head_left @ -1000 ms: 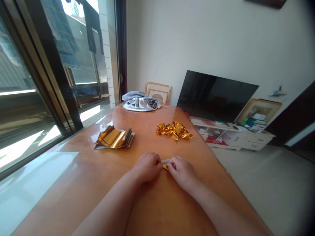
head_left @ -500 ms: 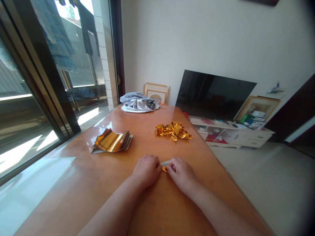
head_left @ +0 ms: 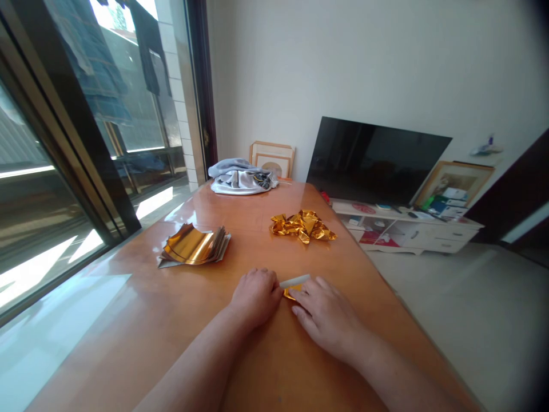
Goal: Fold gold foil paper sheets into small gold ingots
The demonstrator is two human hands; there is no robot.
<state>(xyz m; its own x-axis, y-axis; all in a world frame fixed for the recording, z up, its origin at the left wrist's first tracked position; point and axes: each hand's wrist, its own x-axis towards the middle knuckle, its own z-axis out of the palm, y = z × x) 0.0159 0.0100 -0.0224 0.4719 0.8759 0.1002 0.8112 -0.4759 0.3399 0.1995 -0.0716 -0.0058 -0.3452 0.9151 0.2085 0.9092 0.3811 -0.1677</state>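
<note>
Both my hands rest on the orange wooden table near its middle. My left hand is curled closed and pins down a small piece of gold foil paper whose white side sticks out past the fingers. My right hand lies flatter, its fingers stretched out and pressing on the same gold piece. Further off, a stack of gold foil sheets lies to the left. A heap of folded gold pieces lies to the right of it.
A bundle of grey and white cloth sits at the table's far end, with framed pictures behind it. A black television leans on a white low cabinet at the right. Glass sliding doors run along the left.
My right hand has uncurled from a pinch to flatter, stretched fingers and slid a little toward me. More of the white strip shows. My left hand stays put.
</note>
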